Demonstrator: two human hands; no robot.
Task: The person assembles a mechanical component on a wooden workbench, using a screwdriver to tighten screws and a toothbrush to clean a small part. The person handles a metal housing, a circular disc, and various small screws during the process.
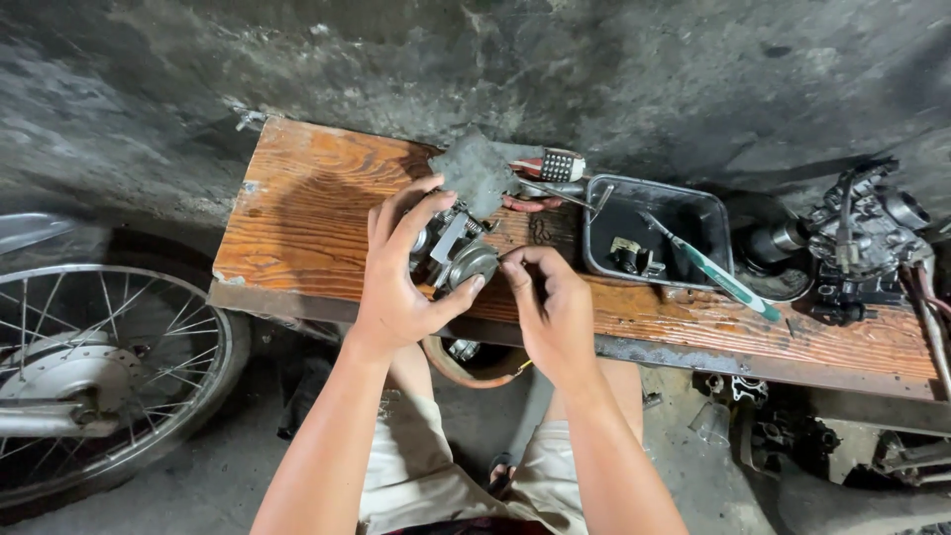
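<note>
Left hand [396,272] wrapped around small grey metal carburettor [453,250], held just above worn orange wooden bench [297,213]. Right hand [553,307] fingers pinched together at its round cap. Black metal tray [693,213] nearby.

One head camera looks steeply down, close over the wooden bench [297,198].

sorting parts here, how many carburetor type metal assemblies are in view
2: one carburetor held in the left hand over the wooden bench, and a larger metal assembly at the bench's right end. More may be hidden among the floor clutter.
</note>
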